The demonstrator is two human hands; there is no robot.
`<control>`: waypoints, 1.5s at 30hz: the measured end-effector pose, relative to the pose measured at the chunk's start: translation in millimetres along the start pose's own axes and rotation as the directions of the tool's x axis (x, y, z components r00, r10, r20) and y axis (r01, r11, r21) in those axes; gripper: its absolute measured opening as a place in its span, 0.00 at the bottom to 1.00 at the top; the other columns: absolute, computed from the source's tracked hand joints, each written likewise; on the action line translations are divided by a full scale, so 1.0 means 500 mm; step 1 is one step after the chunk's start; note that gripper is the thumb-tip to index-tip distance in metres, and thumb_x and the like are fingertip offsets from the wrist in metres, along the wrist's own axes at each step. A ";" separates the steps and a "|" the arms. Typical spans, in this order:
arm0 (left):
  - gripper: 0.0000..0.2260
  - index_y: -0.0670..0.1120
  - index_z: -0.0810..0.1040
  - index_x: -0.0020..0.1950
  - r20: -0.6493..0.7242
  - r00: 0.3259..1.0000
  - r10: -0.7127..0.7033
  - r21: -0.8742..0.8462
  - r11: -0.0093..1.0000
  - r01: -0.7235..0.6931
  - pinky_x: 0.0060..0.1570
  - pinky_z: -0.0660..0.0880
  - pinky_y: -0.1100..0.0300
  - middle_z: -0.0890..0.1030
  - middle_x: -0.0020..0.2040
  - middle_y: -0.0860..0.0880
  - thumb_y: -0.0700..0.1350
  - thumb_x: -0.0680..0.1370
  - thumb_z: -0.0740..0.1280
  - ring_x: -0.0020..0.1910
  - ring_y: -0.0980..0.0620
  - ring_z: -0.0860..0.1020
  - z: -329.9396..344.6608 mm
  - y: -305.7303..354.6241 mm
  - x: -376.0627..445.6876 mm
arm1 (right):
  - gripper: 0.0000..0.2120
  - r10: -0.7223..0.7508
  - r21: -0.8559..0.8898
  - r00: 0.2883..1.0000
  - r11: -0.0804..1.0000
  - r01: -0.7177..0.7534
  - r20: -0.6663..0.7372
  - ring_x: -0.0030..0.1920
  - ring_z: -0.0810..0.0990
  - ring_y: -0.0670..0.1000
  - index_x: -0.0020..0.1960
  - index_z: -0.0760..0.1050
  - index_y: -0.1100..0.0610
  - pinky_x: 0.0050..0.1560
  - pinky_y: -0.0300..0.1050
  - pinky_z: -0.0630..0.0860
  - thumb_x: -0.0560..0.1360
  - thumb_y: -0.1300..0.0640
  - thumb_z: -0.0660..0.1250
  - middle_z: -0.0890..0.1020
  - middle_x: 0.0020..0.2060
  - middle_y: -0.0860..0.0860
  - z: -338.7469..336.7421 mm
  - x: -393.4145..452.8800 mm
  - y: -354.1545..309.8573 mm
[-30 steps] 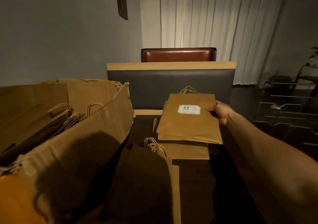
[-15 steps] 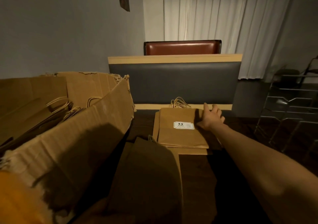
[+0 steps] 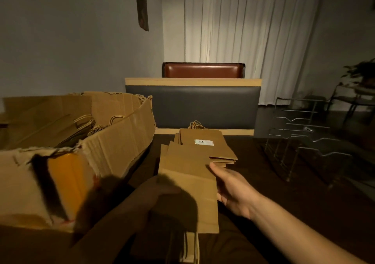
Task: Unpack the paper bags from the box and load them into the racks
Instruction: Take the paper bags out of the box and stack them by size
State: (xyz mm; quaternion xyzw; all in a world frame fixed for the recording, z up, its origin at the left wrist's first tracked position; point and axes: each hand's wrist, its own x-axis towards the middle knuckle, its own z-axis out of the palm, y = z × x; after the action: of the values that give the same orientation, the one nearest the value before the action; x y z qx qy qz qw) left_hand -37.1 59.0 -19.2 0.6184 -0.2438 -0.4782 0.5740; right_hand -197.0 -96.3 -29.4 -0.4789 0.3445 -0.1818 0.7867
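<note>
While my left hand (image 3: 162, 194) grips the near bag bundle (image 3: 188, 182) flat over the table (image 3: 253, 192), my right hand (image 3: 233, 190) sits open-fingered at its right edge, probably squaring it. Labelled bag stack (image 3: 205, 146) lies just beyond. Cardboard box (image 3: 113, 142) crowds left; wire racks (image 3: 300, 138) far right, lane between looks open.

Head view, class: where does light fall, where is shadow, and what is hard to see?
Head view: brightest on the curtain; the left hand lies in deep shadow over the paper bag; the right hand is lit; the wire racks fade into dimness; straight edges bow from the wide lens.
</note>
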 end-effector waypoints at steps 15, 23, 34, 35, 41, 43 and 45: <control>0.19 0.49 0.80 0.59 0.010 0.994 0.112 0.073 0.991 -0.112 0.66 0.73 0.42 0.86 0.54 0.46 0.52 0.70 0.74 0.56 0.43 0.83 0.036 -0.017 -0.076 | 0.08 -0.286 -0.054 0.950 0.958 0.281 -0.126 0.50 0.85 0.57 0.50 0.76 0.59 0.48 0.52 0.82 0.74 0.65 0.73 0.85 0.51 0.59 0.036 -0.107 0.003; 0.12 0.47 0.78 0.63 -0.086 0.984 0.153 -0.138 0.977 -0.164 0.56 0.78 0.48 0.85 0.55 0.43 0.46 0.80 0.66 0.53 0.42 0.83 -0.009 -0.030 -0.065 | 0.09 -0.316 -0.181 0.929 0.942 0.283 -0.192 0.45 0.83 0.55 0.59 0.77 0.63 0.41 0.48 0.78 0.80 0.64 0.63 0.83 0.50 0.60 -0.061 -0.136 -0.056; 0.16 0.50 0.76 0.65 -0.030 0.945 0.324 0.019 0.946 -0.324 0.58 0.75 0.46 0.82 0.58 0.44 0.36 0.80 0.61 0.58 0.42 0.79 0.015 -0.004 -0.047 | 0.13 -0.220 0.019 0.974 0.975 0.222 -0.055 0.48 0.82 0.59 0.62 0.76 0.58 0.48 0.54 0.79 0.79 0.60 0.62 0.82 0.51 0.60 -0.063 -0.169 -0.069; 0.17 0.48 0.76 0.64 -0.023 0.936 0.352 -0.021 0.935 -0.353 0.56 0.76 0.45 0.82 0.58 0.43 0.33 0.79 0.61 0.58 0.42 0.80 0.017 0.005 -0.045 | 0.12 -0.208 0.067 0.976 0.975 0.212 -0.064 0.48 0.81 0.59 0.61 0.76 0.57 0.47 0.54 0.79 0.79 0.59 0.62 0.82 0.50 0.59 -0.063 -0.174 -0.077; 0.09 0.39 0.79 0.46 -0.093 0.793 0.602 -0.110 0.786 -0.609 0.46 0.78 0.62 0.86 0.47 0.48 0.28 0.76 0.63 0.46 0.53 0.84 0.054 0.099 -0.063 | 0.16 -0.249 0.201 0.965 0.945 0.259 -0.078 0.44 0.86 0.56 0.63 0.78 0.56 0.43 0.51 0.83 0.78 0.50 0.65 0.86 0.45 0.56 -0.063 -0.196 -0.126; 0.10 0.42 0.81 0.40 0.016 0.731 0.682 -0.024 0.732 -0.681 0.49 0.77 0.68 0.79 0.63 0.55 0.29 0.76 0.65 0.53 0.64 0.80 0.061 0.112 -0.075 | 0.17 -0.241 0.250 0.969 0.937 0.245 -0.046 0.53 0.85 0.59 0.63 0.80 0.57 0.60 0.58 0.78 0.78 0.51 0.66 0.86 0.48 0.58 -0.061 -0.196 -0.129; 0.10 0.45 0.83 0.37 0.035 0.672 0.740 0.099 0.667 -0.739 0.56 0.74 0.71 0.69 0.73 0.59 0.31 0.72 0.71 0.63 0.68 0.73 0.060 0.099 -0.074 | 0.15 -0.200 0.228 0.980 0.954 0.194 0.001 0.55 0.83 0.59 0.60 0.81 0.58 0.60 0.59 0.77 0.79 0.51 0.64 0.85 0.47 0.59 -0.050 -0.198 -0.121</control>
State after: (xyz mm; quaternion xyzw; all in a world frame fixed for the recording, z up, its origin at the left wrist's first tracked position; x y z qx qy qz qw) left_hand -66.6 65.1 42.4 0.4980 -0.4959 -0.1888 0.6860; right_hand -281.2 -79.6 52.5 -0.4202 0.2624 -0.2916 0.8183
